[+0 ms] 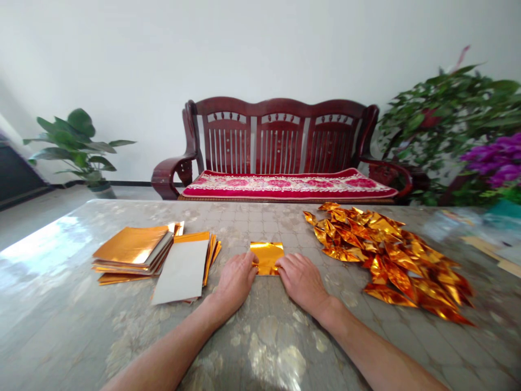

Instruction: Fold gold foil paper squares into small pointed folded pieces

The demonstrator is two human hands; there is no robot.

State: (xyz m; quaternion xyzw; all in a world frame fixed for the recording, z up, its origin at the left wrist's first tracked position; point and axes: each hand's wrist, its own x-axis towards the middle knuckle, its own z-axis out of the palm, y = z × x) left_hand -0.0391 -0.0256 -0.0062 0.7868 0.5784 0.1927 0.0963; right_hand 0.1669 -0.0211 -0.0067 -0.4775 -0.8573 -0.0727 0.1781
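Note:
A small sheet of shiny gold foil paper [267,257] lies on the table between my two hands. My left hand [236,277] has its fingers closed on the sheet's left edge. At the opposite edge, my right hand [302,279] grips the same paper, its fingers bent and pressed together. The thumbs are mostly hidden. To the left lies a stack of gold foil sheets [131,244], with a second pile showing a grey paper back [181,271] leaning against it. Many folded gold foil pieces [391,255], pointed at the ends, are heaped to the right.
The table [260,347] has a glossy, patterned cover. Clear plastic bags [451,224] and tan card pieces [484,247] lie at its right end. Beyond stands a dark red wooden bench [279,136] with a red cushion [288,184]. Potted plants [81,144] flank it.

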